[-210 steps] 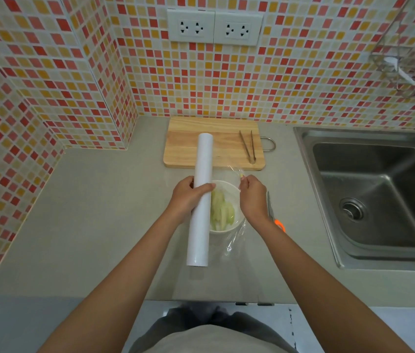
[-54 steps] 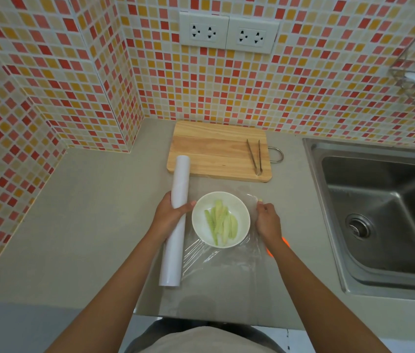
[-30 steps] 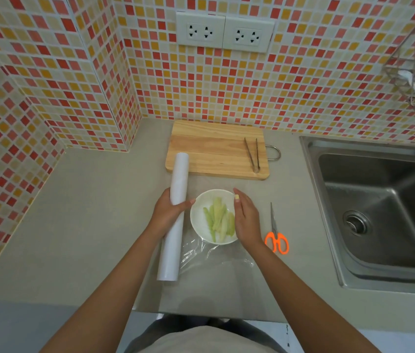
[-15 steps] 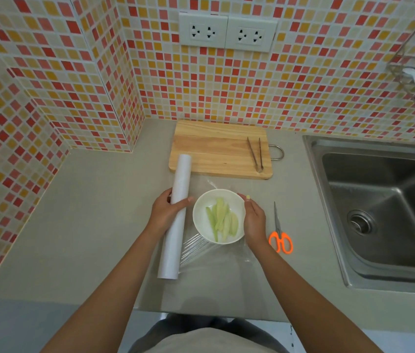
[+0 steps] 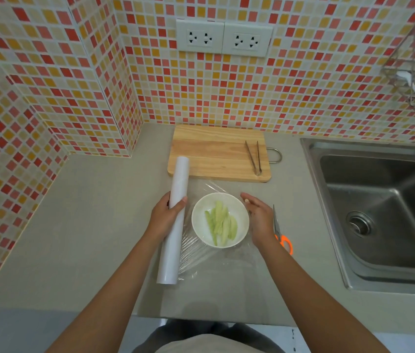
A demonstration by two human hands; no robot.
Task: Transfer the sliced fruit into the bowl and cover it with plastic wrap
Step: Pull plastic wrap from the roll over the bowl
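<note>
Head view showed a white bowl (image 5: 220,219) of pale green sliced fruit (image 5: 221,222) sitting on the grey counter (image 5: 81,225), and everything else is placed from that bowl. Clear plastic wrap (image 5: 201,253) was stretched over the bowl, its wrinkled sheet running from the roll down past the bowl's near side and lying on the counter there. Just left of the bowl lay the white plastic wrap roll (image 5: 174,220), long axis running away from the person; the left hand (image 5: 167,215) had its grip closed around the roll, thumb over the top. At the bowl's right rim the right hand (image 5: 258,217) stood with an open grip, fingers straight, set against the film-covered side. Beyond that hand, right of the bowl, orange-handled scissors (image 5: 281,235) lay flat. Behind the bowl sat a wooden cutting board (image 5: 214,152) with metal tongs (image 5: 253,157) on its right part. Far right of the bowl was a steel sink (image 5: 379,212).
</note>
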